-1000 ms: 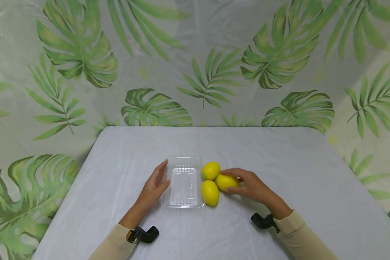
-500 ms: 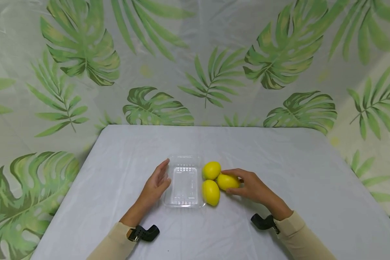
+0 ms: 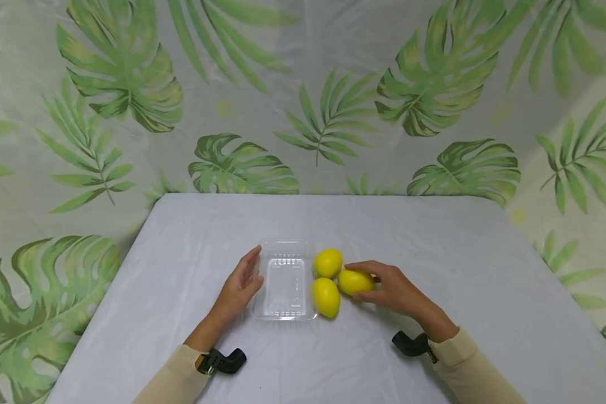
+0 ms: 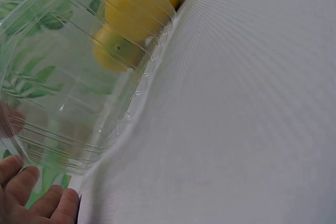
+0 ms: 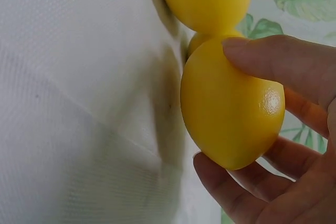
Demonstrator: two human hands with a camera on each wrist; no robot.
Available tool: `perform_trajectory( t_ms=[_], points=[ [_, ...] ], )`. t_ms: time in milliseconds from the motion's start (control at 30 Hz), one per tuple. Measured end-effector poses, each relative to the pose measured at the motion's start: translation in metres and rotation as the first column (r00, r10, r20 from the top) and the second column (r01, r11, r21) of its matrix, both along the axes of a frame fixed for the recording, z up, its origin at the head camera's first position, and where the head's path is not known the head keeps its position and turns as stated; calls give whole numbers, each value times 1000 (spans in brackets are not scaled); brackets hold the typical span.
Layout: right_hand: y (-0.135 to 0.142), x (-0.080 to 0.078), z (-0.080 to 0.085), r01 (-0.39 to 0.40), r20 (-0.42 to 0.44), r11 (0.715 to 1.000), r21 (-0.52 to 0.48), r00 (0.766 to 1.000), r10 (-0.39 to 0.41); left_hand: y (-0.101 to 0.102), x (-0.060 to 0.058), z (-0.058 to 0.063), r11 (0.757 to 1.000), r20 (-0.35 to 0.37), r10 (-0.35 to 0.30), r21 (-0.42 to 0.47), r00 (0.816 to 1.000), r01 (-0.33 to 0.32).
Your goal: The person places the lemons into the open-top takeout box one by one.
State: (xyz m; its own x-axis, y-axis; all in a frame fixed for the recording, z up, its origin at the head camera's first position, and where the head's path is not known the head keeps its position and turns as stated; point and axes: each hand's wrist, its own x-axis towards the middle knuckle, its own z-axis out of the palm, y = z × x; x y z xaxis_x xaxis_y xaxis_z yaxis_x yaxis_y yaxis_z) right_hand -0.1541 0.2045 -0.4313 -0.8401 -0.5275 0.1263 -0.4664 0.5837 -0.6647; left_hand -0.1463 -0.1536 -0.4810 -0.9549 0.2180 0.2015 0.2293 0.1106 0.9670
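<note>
My right hand (image 3: 389, 286) has its thumb and fingers curled round a yellow lemon (image 3: 354, 282); the right wrist view shows the same lemon (image 5: 231, 103) close up, thumb on one side. Two more lemons lie just left of it, a far lemon (image 3: 327, 263) and a near lemon (image 3: 325, 297). Both sit against the right side of a clear plastic container (image 3: 285, 286). At the container's left side is my left hand (image 3: 239, 286), its thumb and fingertips at the wall. In the left wrist view the lemons show through the clear wall.
A white cloth covers the table (image 3: 434, 235). Behind it hangs a leaf-patterned curtain (image 3: 353, 45). A black wrist camera sits on each wrist, the left camera (image 3: 227, 362) and the right camera (image 3: 410, 343) both low over the cloth.
The lemon in my right hand has shifted slightly right, away from the other two. The left hand and container stay nearly where they were.
</note>
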Motion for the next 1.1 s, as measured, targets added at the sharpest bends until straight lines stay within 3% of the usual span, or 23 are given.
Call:
perform_trajectory(
  t_ms=[200, 533, 1100],
  points=[
    [1, 2, 4, 4, -17, 1000, 3, 1000, -4, 0, 1, -1, 1000, 22, 6, -8, 1000, -6],
    [-2, 1, 8, -10, -76, 1000, -10, 997, 9, 0, 0, -1, 1000, -8, 5, -9, 1000, -5],
    [-12, 1, 22, -23, -76, 1000, -20, 997, 21, 0, -1, -3, 1000, -17, -15, 17, 1000, 15]
  ],
)
